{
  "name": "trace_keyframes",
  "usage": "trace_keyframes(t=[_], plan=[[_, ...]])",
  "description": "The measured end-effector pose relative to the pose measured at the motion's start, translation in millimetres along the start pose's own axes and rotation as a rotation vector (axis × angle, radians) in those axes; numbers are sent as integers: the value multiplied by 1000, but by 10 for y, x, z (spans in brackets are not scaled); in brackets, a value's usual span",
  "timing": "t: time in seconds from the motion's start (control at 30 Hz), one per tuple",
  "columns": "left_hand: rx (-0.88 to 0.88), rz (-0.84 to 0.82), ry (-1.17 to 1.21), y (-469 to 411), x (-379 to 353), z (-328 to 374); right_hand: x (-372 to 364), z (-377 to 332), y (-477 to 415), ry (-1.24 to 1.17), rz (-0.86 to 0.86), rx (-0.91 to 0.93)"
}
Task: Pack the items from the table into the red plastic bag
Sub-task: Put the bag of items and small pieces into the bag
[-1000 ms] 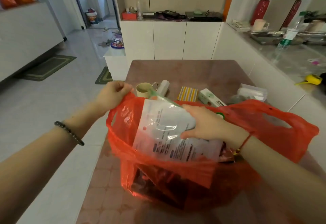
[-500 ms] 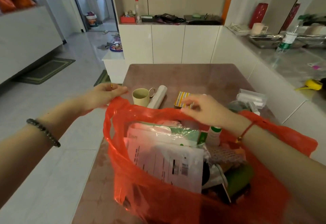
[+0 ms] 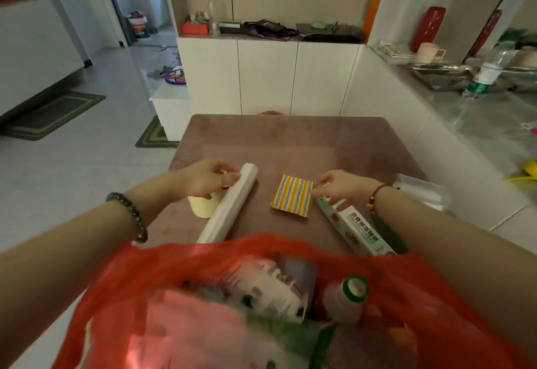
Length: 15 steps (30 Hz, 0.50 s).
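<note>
The red plastic bag point(image 3: 203, 258) gapes open at the bottom of the head view, holding a printed white pouch point(image 3: 279, 284), a bottle with a green cap point(image 3: 353, 288) and other blurred packets. On the brown table point(image 3: 290, 142) beyond it lie a white roll point(image 3: 229, 206), a cream mug point(image 3: 203, 207), a yellow-and-grey striped pad point(image 3: 293, 195) and a long green-and-white box point(image 3: 354, 229). My left hand point(image 3: 207, 178) is over the mug, fingers curled against the roll's far end. My right hand point(image 3: 341, 187) rests its spread fingertips on the box's far end.
A clear plastic packet point(image 3: 421, 191) lies at the table's right edge. White cabinets point(image 3: 267, 78) stand behind the table. A grey counter point(image 3: 479, 113) with a water bottle and metal tray runs along the right. Tiled floor with green mats lies to the left.
Both hands have let go of the bag's rim and reached forward to the items on the table. The pouch now sits inside the bag, which has sunk lower in view.
</note>
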State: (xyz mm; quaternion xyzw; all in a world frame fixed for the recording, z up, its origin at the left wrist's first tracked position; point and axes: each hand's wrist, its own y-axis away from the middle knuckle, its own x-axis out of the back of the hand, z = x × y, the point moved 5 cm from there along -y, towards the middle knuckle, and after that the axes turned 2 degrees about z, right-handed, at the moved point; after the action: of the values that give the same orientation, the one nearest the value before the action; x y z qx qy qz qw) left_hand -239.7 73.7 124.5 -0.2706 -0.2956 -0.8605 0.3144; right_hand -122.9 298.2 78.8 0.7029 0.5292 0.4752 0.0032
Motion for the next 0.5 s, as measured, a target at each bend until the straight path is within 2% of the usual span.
trace_keyframes(t=[0.13, 0.3, 0.4, 0.5], plan=[[10, -57, 19, -338, -163, -14, -136, 11, -558, -63, 18, -98], [21, -72, 81, -489, -263, -66, -457, -28, -955, 83, 79, -86], [33, -88, 86, -449, -305, -116, -670, 81, -1190, 99, 11, -142], [65, -169, 105, -327, -328, -147, -620, 170, -1195, 56, 125, -166]])
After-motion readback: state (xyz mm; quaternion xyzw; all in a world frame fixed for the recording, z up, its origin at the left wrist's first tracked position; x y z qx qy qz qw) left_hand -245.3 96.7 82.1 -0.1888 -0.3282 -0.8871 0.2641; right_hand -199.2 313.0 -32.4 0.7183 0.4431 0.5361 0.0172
